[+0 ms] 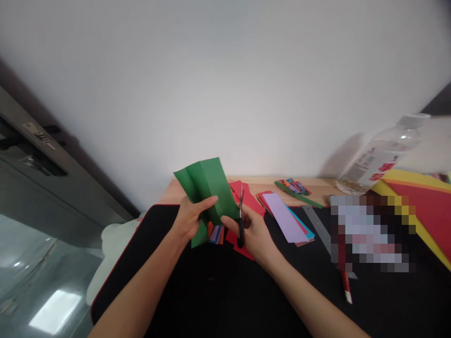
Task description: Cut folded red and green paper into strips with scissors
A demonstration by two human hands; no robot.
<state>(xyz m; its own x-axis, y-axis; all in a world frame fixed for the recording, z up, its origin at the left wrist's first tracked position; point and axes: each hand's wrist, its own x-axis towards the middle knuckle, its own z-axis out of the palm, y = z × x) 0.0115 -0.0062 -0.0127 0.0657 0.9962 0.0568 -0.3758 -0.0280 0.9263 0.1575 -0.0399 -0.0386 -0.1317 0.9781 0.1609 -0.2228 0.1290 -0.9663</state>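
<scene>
A creased sheet of green paper (213, 180) is held up over the black mat, its folds running lengthwise. My left hand (188, 218) grips it from the left with the thumb across its front. At the sheet's right edge, my right hand (255, 230) is closed around scissors (241, 225) with black handles, blades pointing up. The right thumb also rests near the paper's lower corner. Behind the hands lie red paper pieces (248, 199), and small coloured strips (216, 233) show beneath the green sheet.
Purple and other paper strips (285, 218) lie right of my hands, beside a metal ruler (319, 225) and a red pen (346, 286). Farther back are folded colourful paper pieces (294, 186). A clear bottle (385, 152) and large red and yellow sheets (423, 211) stand at the right.
</scene>
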